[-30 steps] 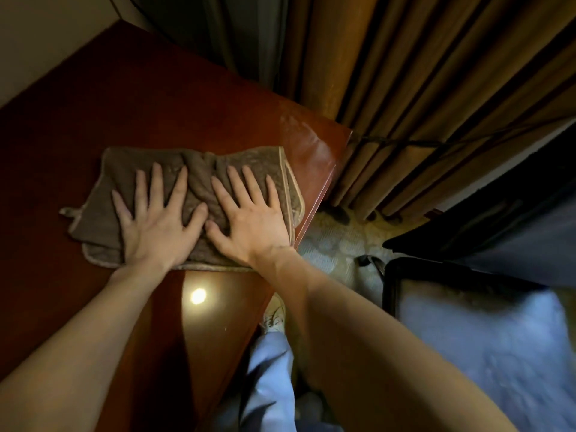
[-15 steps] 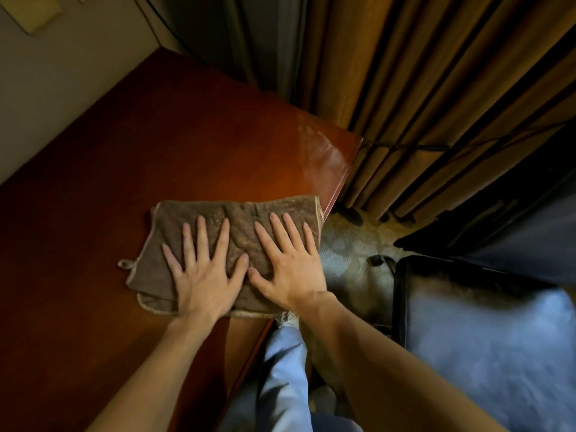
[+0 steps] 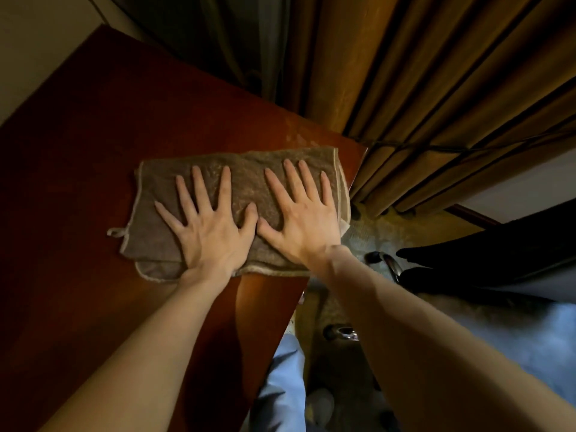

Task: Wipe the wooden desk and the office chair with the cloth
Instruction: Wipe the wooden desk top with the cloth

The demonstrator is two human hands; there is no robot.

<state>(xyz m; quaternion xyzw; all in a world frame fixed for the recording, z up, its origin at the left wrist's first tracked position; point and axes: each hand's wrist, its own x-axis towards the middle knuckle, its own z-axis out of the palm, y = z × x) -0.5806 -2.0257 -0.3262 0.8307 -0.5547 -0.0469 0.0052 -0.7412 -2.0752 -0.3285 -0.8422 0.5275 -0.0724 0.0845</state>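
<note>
With the left hand (image 3: 212, 235) and right hand (image 3: 304, 222) flat, fingers spread, side by side on the folded brown terry cloth (image 3: 246, 176) at the right edge of the dark red wooden bench (image 3: 78, 182), even pressure and overlapping strokes would, I think, serve best.

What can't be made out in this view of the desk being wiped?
Head view only.
Wood under the folded brown terry cloth: covered by it and the flat left hand and right hand.
Reddish-brown wooden desk: left side cut off by the frame edge.
Dark shape at right: too dim to identify.
</note>
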